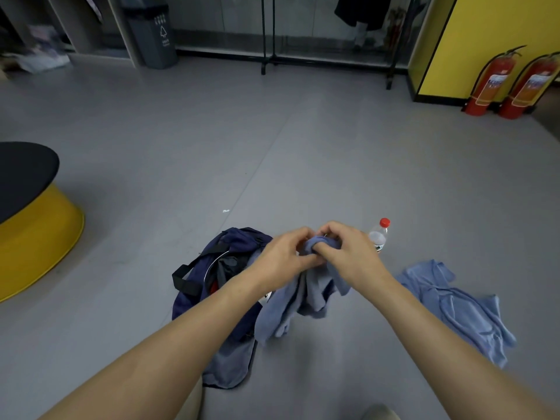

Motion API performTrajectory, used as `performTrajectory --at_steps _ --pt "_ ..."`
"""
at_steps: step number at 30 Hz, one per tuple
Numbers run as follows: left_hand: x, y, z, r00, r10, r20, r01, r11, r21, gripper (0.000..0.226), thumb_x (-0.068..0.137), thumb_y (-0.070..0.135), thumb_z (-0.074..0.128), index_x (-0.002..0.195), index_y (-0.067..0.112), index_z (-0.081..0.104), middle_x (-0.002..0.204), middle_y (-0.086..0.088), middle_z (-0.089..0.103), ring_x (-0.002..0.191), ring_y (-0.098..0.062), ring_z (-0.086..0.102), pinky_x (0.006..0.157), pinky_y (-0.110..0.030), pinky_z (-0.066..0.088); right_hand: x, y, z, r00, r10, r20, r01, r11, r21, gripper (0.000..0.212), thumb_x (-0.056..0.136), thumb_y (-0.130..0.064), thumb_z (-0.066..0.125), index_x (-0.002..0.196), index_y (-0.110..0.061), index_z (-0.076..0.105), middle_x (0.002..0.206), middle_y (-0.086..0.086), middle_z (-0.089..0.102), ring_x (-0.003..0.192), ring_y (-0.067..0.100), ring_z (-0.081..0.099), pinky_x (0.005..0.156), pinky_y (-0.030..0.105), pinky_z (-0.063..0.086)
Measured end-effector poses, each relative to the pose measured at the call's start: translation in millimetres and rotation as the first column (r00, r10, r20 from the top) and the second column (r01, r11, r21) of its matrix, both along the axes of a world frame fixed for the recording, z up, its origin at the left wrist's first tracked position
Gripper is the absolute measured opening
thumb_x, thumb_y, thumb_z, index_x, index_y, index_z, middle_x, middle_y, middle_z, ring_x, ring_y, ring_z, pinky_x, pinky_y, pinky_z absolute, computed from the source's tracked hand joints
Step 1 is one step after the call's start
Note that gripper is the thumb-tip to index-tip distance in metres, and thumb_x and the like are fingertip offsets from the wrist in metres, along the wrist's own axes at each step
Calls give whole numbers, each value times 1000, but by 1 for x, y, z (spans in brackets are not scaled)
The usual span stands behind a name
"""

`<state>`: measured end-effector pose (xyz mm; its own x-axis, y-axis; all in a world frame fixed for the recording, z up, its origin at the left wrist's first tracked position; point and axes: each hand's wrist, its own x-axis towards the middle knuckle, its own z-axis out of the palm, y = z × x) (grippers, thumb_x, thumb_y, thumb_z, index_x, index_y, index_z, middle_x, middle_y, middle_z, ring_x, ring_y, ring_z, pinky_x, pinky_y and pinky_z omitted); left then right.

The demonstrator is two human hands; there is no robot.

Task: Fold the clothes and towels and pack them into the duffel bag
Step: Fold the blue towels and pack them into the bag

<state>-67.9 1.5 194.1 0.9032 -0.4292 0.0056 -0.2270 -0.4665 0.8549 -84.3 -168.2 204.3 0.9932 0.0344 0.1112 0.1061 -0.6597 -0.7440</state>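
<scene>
left hand (281, 259): fingers curled, pinching the top edge of the towel, knuckles up, touching the right hand
right hand (348, 253): fingers curled round the same bunched top edge, thumb side toward the left hand
hands together: both hold the towel at one spot, raised above the floor, forearms reaching in from the bottom corners
towel (306, 295): blue-grey, bunched at the top between the hands, rest hanging down in loose folds, not folded flat; lower end hangs in front of the duffel bag's right side, cannot tell if it touches the bag
duffel bag (194, 286): navy, black strap on its left side, lying on the floor below the left forearm, top open, dark clothing and a bit of red showing inside
shirt (454, 310): light blue, crumpled and spread on the floor right of the right forearm, apart from the bag
bottle (378, 236): clear plastic, red cap, upright on the floor just behind the right hand
floor (272, 147): grey, smooth
stool (39, 234): yellow round base, black top, far left
fire extinguishers (488, 83): two red ones, upright by the yellow wall, far right
bin (154, 34): grey, at the far wall
clothes rack (268, 34): black poles, far centre
</scene>
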Motion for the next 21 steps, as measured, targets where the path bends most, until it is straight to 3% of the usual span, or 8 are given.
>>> performTrajectory --at_steps 3,7,12,16,19,21 --pt "7 -4 1 996 82 -30 -85 991 -99 16 87 41 67 84 25 64 73 10 62 68 -7 53 68 -34 45 1 3 -1 997 -68 23 64 989 132 15 83 -39 72 88 -32 59 76 -8 65 78 13 63 72 36 52" --pt "11 -7 6 990 132 -57 -140 976 -167 15 86 41 65 90 26 67 86 -2 69 75 -10 57 76 -45 52 1 -6 -4 986 -80 -149 125 937 325 30 80 -47 78 97 -28 62 87 -3 70 83 12 67 75 31 52" --pt "14 -13 6 981 166 -98 -184 955 -231 7 95 27 62 93 21 66 82 3 63 75 -9 55 78 -35 51 -3 -22 -17 973 -1 -230 54 973 223 27 83 -21 74 79 -3 54 60 -11 48 56 6 42 58 25 36" --pt "18 -15 9 997 69 -38 -73 989 -130 5 91 29 69 94 26 66 79 8 62 68 -4 53 68 -18 46 3 -25 -15 989 -53 -136 94 946 310 17 83 -14 70 81 -4 56 67 4 57 62 9 49 59 27 40" --pt "26 -18 20 999 -16 -29 15 999 -39 15 86 39 75 92 27 68 77 9 63 69 -2 53 65 -16 42 5 -27 -16 997 -31 -77 54 948 314 19 86 -9 69 74 -17 58 61 -12 50 59 5 42 57 18 36" --pt "34 -20 30 998 -64 -31 64 998 19 19 85 43 75 91 26 69 80 9 66 73 -1 56 69 -18 45 8 -26 -17 998 -39 -43 51 947 316 15 87 -14 71 76 -19 63 62 -9 52 61 6 44 58 22 37"
